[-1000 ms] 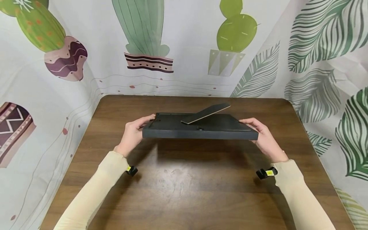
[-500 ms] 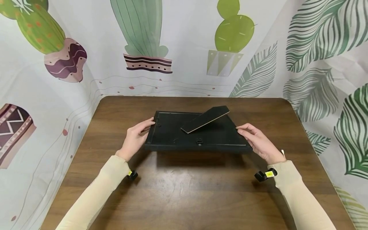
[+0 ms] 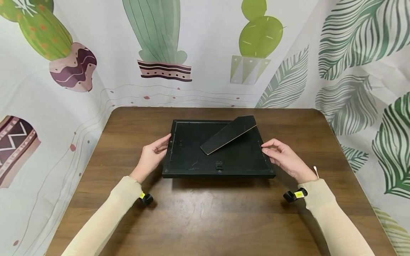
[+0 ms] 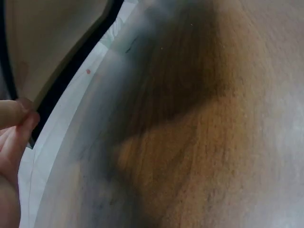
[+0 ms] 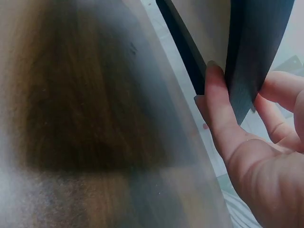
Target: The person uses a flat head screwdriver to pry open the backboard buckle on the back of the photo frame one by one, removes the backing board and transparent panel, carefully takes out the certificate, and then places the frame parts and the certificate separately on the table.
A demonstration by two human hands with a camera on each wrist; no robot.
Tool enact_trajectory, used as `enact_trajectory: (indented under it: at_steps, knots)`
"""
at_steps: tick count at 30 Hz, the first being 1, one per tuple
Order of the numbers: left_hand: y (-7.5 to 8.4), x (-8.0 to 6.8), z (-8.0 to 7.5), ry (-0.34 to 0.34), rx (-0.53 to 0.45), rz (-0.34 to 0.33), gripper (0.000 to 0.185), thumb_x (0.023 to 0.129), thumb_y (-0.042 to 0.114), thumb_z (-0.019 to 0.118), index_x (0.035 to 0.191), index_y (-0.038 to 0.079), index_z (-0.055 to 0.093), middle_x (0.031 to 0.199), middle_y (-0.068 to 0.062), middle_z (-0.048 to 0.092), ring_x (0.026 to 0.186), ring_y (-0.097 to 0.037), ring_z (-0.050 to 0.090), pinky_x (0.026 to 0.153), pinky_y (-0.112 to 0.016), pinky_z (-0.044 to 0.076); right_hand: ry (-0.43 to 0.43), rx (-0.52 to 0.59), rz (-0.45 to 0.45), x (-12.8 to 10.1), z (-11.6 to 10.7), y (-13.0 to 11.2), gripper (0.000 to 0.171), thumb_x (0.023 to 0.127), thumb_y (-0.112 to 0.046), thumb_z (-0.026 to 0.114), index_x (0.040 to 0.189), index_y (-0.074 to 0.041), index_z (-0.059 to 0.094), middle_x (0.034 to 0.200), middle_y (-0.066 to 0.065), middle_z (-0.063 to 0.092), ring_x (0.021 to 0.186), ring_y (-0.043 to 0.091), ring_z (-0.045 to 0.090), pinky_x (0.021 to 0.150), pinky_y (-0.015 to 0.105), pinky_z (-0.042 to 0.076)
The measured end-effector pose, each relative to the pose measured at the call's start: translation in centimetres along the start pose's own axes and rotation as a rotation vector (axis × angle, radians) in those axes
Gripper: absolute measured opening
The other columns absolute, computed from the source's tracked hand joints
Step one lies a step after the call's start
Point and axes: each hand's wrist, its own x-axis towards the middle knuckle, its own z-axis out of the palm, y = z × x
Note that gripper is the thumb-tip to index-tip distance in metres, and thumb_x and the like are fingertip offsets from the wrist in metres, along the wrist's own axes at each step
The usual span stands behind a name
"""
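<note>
Black rectangular picture frame (image 3: 219, 153), back side up, is held directly between my two grips, raised above the brown wood-grain table (image 3: 205, 217). Its long axis runs from the left hand (image 3: 151, 158) across to the right hand (image 3: 285, 158), so neither is nearer: I have each pinching one short side between thumb and fingers. From the right grip, the flat black wedge-shaped stand leg (image 3: 229, 135) lies inward, its wide end farther forward; I judge the left grip more distant from it.
</note>
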Motion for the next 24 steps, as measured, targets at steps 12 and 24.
enact_trajectory:
  at_steps: [12, 24]
  knots:
    - [-0.2, -0.5, -0.1, -0.031, -0.153, -0.125, 0.042, 0.103, 0.001, 0.062, 0.143, -0.011, 0.056, 0.137, -0.033, 0.06, 0.099, 0.003, 0.071, 0.085, -0.022, 0.061, 0.022, -0.133, 0.112, 0.1, 0.3, 0.6, 0.043, 0.105, -0.011, 0.063, 0.139, 0.002, 0.039, 0.106, 0.004, 0.07, 0.089, 0.004, 0.066, 0.082, 0.022, 0.057]
    - [-1.3, -1.2, 0.7, -0.04, 0.006, -0.254, 0.046, 0.099, 0.011, 0.073, 0.14, -0.005, 0.062, 0.131, -0.026, 0.067, 0.113, -0.035, 0.071, 0.085, -0.014, 0.057, 0.037, -0.301, 0.13, 0.2, 1.6, 1.4, 0.062, 0.102, -0.011, 0.067, 0.151, 0.016, 0.04, 0.145, 0.039, 0.05, 0.103, 0.013, 0.071, 0.088, 0.026, 0.061]
